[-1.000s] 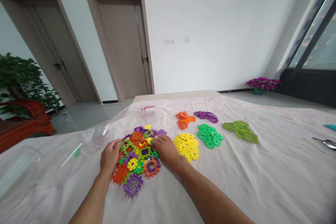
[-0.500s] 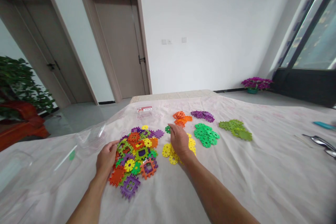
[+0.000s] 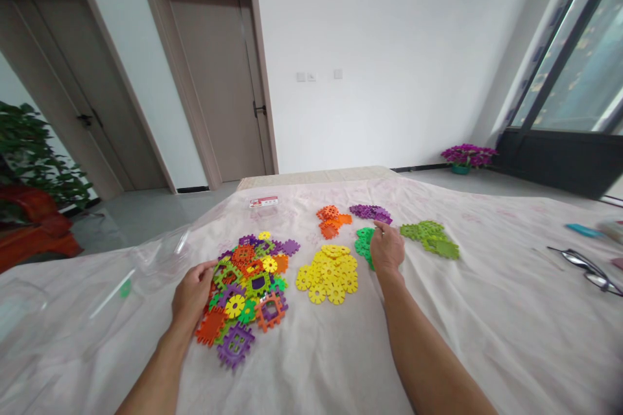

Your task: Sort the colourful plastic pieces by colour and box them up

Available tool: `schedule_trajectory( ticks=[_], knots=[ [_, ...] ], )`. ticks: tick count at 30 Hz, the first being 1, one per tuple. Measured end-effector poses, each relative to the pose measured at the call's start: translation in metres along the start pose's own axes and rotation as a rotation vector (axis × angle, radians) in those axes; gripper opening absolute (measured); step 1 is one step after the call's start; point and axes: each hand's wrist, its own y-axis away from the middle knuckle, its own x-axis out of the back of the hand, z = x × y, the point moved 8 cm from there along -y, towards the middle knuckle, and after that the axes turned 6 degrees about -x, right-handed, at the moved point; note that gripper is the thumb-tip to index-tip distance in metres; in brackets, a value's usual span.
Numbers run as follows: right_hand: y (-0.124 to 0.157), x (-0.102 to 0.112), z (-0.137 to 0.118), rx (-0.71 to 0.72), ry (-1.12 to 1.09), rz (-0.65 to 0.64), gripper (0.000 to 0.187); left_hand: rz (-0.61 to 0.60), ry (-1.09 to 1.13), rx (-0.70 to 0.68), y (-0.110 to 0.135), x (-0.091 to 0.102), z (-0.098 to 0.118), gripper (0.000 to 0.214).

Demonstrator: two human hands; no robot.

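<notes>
My left hand (image 3: 192, 288) rests at the left edge of a mixed pile of plastic interlocking pieces (image 3: 243, 292), its loosely curved fingers touching the pile. Purple, orange, green and yellow squares and discs make up that pile. My right hand (image 3: 388, 246) is over the green disc pile (image 3: 364, 244) and covers much of it. Its fingers are pinched together; whether a piece is between them is hidden. Left of that hand lies a yellow disc pile (image 3: 331, 272). Orange pieces (image 3: 329, 220) and purple pieces (image 3: 370, 212) lie behind, and olive-green pieces (image 3: 433, 238) to the right.
Clear plastic packaging (image 3: 160, 253) lies on the left of the cloth-covered table (image 3: 302, 363). A small red-and-white label (image 3: 263, 201) is near the far edge. Glasses (image 3: 586, 269) and a blue object (image 3: 584, 230) lie at the right.
My right hand has moved right, from above the yellow discs with a green disc at its fingertips to the green pile. The yellow pile is now uncovered. My left hand stays at the mixed pile.
</notes>
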Motion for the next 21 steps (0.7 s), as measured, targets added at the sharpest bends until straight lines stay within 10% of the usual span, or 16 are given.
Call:
schedule_trajectory(
  ticks=[7,16,21],
  knots=[
    [0.026,-0.002,-0.044,0.339,-0.186,0.017,0.034,0.016,0.016,-0.007,0.0,0.001,0.003,0.034],
    [0.169,-0.022,-0.149,0.99,-0.354,-0.697,0.013,0.006,0.008,-0.006,0.0,-0.001,0.002,0.035],
    [0.221,-0.023,-0.161,1.219,-0.322,-0.876,0.045,0.016,0.01,0.001,0.003,0.002,0.005,0.035]
  ],
)
